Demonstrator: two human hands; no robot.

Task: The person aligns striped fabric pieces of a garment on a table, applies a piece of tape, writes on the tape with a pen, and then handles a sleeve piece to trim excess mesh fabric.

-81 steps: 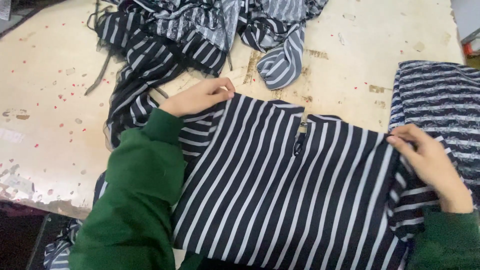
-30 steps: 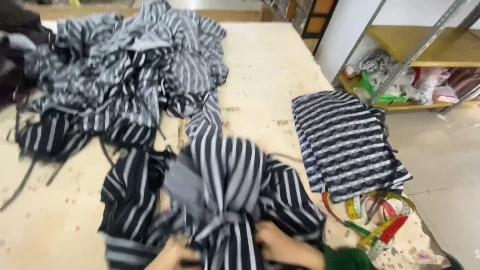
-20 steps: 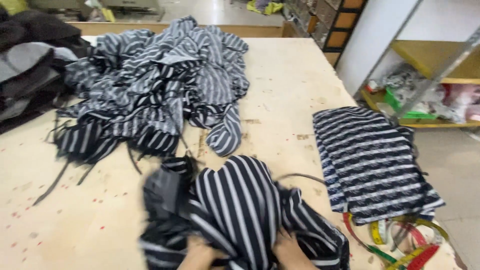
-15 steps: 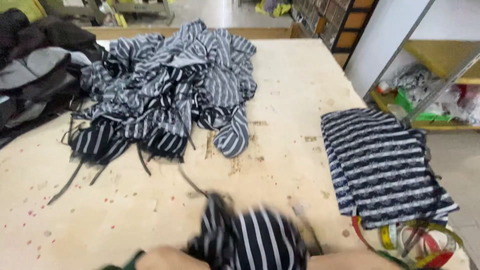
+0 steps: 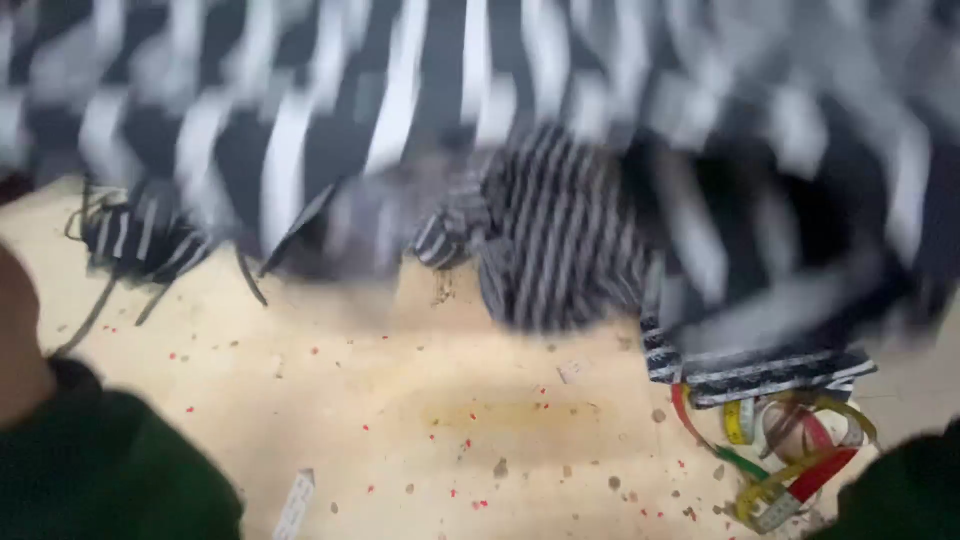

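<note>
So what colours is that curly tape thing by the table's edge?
The coiled measuring tape is yellow, red and green, seen in the head view.

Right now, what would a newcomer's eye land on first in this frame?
A blurred black-and-white striped garment fills the whole upper half, held up above the pale wooden table. Below it at right, the edge of a folded striped stack shows, with a coil of coloured measuring tapes just in front of it. Dark green sleeves sit in both bottom corners; the hands themselves cannot be made out.
</note>
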